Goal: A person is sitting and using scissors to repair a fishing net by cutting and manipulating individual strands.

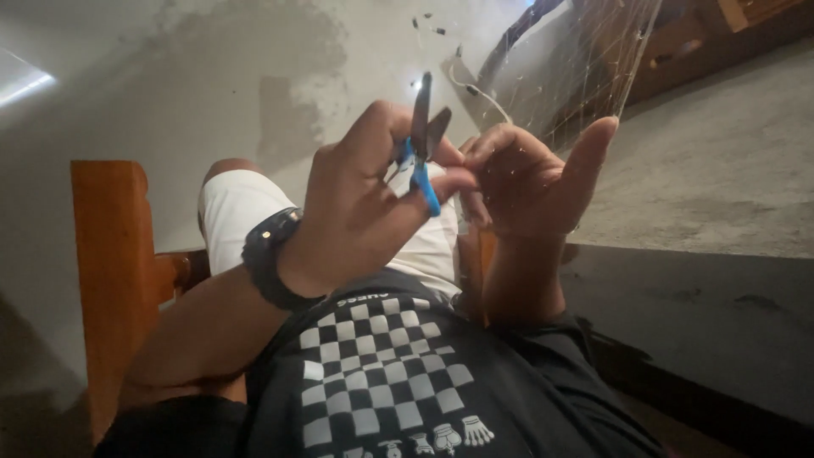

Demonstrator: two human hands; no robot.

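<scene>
Concrete floor [212, 76] lies beyond one wooden chair [110, 280]. Left hand [356, 203] fingers clamp one blue-handled scissors [422, 140]; right hand [526, 182] fingers pinch thin netting [577, 59].

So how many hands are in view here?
2. The left hand holds blue-handled snips at centre; the right hand is beside it, pinching thin netting, thumb raised.

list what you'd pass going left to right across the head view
wooden chair arm → black wristwatch → left hand → blue snips → right hand → fine netting
</scene>
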